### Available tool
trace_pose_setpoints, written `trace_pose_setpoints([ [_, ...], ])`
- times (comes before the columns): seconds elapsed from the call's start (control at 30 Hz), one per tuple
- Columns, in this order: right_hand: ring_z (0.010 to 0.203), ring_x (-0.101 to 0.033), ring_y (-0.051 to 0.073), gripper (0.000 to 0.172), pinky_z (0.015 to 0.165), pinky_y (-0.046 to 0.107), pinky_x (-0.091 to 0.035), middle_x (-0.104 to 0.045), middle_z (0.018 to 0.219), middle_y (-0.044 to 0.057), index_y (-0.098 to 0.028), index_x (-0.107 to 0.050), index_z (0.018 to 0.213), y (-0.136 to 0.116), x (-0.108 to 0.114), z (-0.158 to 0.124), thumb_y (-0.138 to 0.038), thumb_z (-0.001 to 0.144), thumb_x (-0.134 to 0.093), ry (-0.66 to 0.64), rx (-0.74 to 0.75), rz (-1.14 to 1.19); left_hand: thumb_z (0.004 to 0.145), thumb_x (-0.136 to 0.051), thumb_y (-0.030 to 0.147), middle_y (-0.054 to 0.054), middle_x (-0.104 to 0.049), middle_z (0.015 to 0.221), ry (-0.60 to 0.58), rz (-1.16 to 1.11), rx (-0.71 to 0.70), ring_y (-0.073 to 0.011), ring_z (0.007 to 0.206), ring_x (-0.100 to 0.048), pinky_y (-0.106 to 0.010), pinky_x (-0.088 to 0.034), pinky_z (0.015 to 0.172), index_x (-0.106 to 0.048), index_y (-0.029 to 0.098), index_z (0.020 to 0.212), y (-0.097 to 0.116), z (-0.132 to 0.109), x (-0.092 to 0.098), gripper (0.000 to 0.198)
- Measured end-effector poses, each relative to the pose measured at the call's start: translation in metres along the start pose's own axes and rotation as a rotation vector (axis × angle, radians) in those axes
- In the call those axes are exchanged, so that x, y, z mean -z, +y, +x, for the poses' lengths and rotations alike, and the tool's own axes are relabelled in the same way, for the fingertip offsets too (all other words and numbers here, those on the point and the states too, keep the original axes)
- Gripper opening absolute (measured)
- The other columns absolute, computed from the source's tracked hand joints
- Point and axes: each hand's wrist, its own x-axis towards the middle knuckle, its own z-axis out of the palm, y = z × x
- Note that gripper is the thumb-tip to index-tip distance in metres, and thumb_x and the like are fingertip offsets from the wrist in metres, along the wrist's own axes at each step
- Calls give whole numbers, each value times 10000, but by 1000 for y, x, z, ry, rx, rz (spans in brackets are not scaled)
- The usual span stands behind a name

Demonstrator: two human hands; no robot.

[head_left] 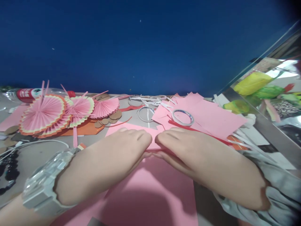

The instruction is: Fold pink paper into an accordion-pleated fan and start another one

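Observation:
My left hand (124, 146) and my right hand (183, 147) meet near the middle of the view, thumbs below and fingers on top. Between them they pinch a folded edge of a pink sheet of paper (152, 188), which hangs or lies toward me in shadow. Both hands are closed on this paper; most fingertips are hidden behind the hands. More pink paper shows just beyond the fingers, but I cannot tell whether it belongs to the same sheet. A pale watch (44, 185) is on my left wrist.
Pleated pink paper fans (43, 113) and a red-labelled bottle (28, 94) sit at left, near cardboard discs (115, 115) and black beads (11, 172). Tape rolls (182, 117), white strips and loose pink sheets (207, 113) lie beyond my hands. A blue wall (141, 47) stands behind.

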Motion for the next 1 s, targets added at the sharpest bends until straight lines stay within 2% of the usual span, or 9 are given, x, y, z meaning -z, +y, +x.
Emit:
trace_pose_setpoints([
  [0.13,600,-481,154,192,573,304,-289,-525,706,-16,-212,-485,761,-1,0,0,-310,911,-414,-1,-13,5,894,-374,244,-6,-541,850,-68,-77,15,-164,699,-478,-282,-375,600,-453,220,828,-3,1,-1,105],
  [0.3,620,-484,158,167,584,310,-293,-542,733,-17,-221,-489,796,-1,-3,-1,-304,915,-406,-18,4,32,886,-361,237,10,-523,762,-106,-83,49,-148,615,-458,-264,-353,537,-432,225,779,-2,3,1,129],
  [0.47,660,-505,164,152,602,308,-311,-551,744,-4,-211,-499,774,0,-2,-1,-246,896,-414,-48,3,71,913,-332,368,17,-530,680,-164,-98,103,-149,564,-478,-271,-345,533,-447,226,747,-1,4,1,248],
  [0.63,632,-511,164,149,576,299,-317,-559,724,-6,-207,-523,764,3,5,1,-257,883,-448,-161,-41,69,905,-298,531,26,-498,604,-116,-94,69,-142,516,-449,-259,-294,493,-459,219,723,-5,3,3,395],
  [0.8,625,-514,171,262,555,286,-338,-559,712,0,-211,-509,760,12,13,-1,-364,920,-369,-210,-69,94,905,-347,501,11,-537,695,-4,-28,-14,-148,599,-471,-266,-314,551,-506,212,746,-8,3,13,366],
  [1.0,656,-532,178,239,543,279,-329,-573,738,-10,-224,-488,777,18,19,-4,-423,891,-421,-203,-113,90,875,-401,534,18,-577,806,29,-21,-46,-159,690,-505,-269,-343,590,-537,236,859,-8,1,20,327],
])
